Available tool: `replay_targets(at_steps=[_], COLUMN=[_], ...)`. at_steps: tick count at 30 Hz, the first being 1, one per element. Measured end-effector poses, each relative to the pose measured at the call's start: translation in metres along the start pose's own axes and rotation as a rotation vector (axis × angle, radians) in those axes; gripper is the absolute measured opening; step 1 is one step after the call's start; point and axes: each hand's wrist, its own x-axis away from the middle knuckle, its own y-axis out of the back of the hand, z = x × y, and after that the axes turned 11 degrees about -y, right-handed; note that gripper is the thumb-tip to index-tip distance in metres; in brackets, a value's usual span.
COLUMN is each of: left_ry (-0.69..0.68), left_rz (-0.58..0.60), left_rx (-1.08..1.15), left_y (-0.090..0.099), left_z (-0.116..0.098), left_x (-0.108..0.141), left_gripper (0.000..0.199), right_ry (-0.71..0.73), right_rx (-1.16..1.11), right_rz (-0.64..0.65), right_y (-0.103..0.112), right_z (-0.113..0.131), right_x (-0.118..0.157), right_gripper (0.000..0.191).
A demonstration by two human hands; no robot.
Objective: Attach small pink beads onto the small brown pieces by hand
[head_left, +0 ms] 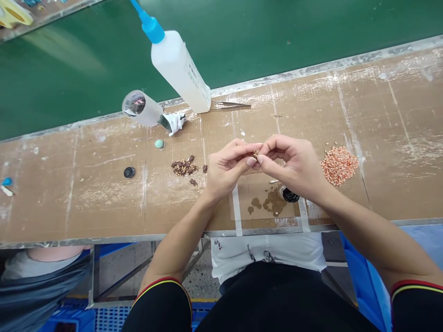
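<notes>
My left hand and my right hand meet above the bench, fingertips pinched together. Between them is a small brown and gold piece, mostly covered by the fingers. It resembles the pieces in the small brown and gold pile left of my left hand. To the right of my right hand lies a heap of small pinkish-orange pieces. Just under my right wrist sits a small round pot with black content, beside dark wet stains on the surface.
A tall white bottle with a blue nozzle stands at the back, with metal tweezers beside it. Further left are a white cylinder, a crumpled white wrapper, a pale green lump and a black cap. Another person sits lower left.
</notes>
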Motion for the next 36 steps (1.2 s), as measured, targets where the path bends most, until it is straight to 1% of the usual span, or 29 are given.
replay_targets(at_steps=[7, 11, 15, 18, 21, 24, 27, 31, 36], left_ry=[-0.016, -0.018, -0.042, -0.032, -0.01, 0.007, 0.007, -0.013, 0.002], left_rz=[0.002, 0.021, 0.044, 0.019, -0.01, -0.027, -0.054, -0.067, -0.057], left_rx=[-0.05, -0.076, -0.049, -0.051, -0.057, -0.065, -0.09, -0.144, -0.237], left_y=[0.0, 0.001, 0.001, -0.001, -0.003, -0.005, -0.005, -0.005, -0.002], left_z=[0.002, 0.004, 0.004, 0.003, 0.003, 0.003, 0.003, 0.003, 0.002], left_x=[0.002, 0.002, 0.002, 0.003, 0.004, 0.005, 0.006, 0.008, 0.01], left_gripper=[0.025, 0.026, 0.027, 0.026, 0.025, 0.025, 0.025, 0.026, 0.027], right_ry=[-0.023, -0.083, -0.08, -0.067, -0.063, -0.031, 0.056, 0.139, 0.142], right_rx=[0.012, -0.021, -0.082, -0.083, -0.064, 0.002, 0.119, 0.259, 0.326], right_rz=[-0.019, 0.034, 0.076, 0.081, 0.068, 0.035, -0.001, -0.01, -0.017], right_y=[0.0, 0.004, 0.007, 0.008, 0.007, 0.007, 0.008, 0.009, 0.01], right_z=[-0.001, 0.001, 0.0, -0.001, -0.004, -0.007, -0.008, -0.007, -0.007], right_x=[0.001, 0.0, -0.001, -0.002, -0.002, -0.001, 0.001, 0.002, 0.003], right_gripper=[0.015, 0.017, 0.025, 0.032, 0.032, 0.023, 0.012, 0.015, 0.014])
